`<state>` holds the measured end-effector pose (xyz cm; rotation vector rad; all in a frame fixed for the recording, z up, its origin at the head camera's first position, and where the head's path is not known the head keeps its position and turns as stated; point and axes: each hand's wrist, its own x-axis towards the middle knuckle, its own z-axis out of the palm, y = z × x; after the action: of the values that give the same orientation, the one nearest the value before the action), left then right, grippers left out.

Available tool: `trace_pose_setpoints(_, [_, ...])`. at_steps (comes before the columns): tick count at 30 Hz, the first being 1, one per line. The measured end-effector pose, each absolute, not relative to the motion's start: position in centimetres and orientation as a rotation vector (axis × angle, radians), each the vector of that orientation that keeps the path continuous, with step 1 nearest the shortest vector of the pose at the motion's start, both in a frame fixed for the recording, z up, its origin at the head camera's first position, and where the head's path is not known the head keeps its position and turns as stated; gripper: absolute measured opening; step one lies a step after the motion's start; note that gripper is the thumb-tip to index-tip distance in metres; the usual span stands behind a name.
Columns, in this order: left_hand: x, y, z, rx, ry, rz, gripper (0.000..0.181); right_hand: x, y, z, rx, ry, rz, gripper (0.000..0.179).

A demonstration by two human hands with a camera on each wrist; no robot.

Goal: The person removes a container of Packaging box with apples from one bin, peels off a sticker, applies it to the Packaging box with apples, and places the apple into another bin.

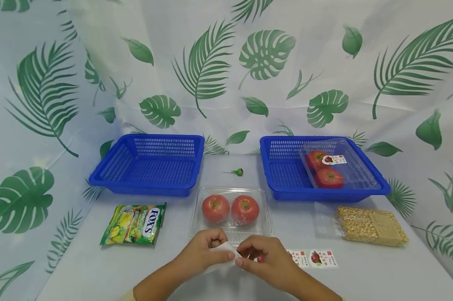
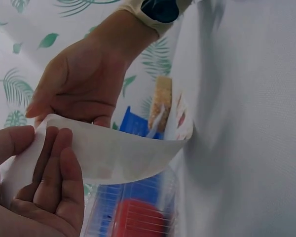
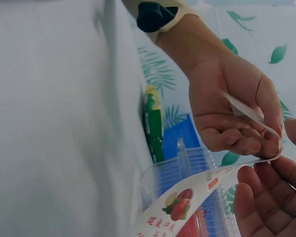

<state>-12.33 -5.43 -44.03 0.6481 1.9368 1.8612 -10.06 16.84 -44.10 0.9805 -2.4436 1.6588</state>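
Note:
A strip of fruit stickers [image 3: 187, 195] on white backing, printed with red fruit and red lettering, hangs between both hands and trails onto the table. My left hand [image 1: 205, 253] pinches its folded-back white end [image 1: 220, 255] between thumb and fingers. At the bend, my right hand [image 1: 267, 263] pinches the strip's edge, its fingertips almost meeting the left ones. In the left wrist view the strip's blank back [image 2: 123, 150] shows. Just beyond the hands sits a clear plastic box [image 1: 230, 232] with two red apples [image 1: 245, 210] in it.
Two blue baskets [image 1: 147, 188] stand at the back; the right basket [image 1: 286, 194] holds another labelled clear box [image 1: 356, 167] of apples. A green FOX'S candy bag [image 1: 134, 224] lies left, a bag of corn kernels [image 1: 373, 225] right. Between the baskets is a small lollipop [image 1: 238, 172].

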Motion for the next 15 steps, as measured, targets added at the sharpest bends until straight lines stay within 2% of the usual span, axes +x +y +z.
trace_pose_setpoints(15, [-12.17, -5.5, -43.96, 0.634, 1.881, 1.809, 0.023, -10.27, 17.01, -43.92, 0.979, -2.451, 1.585, 0.017])
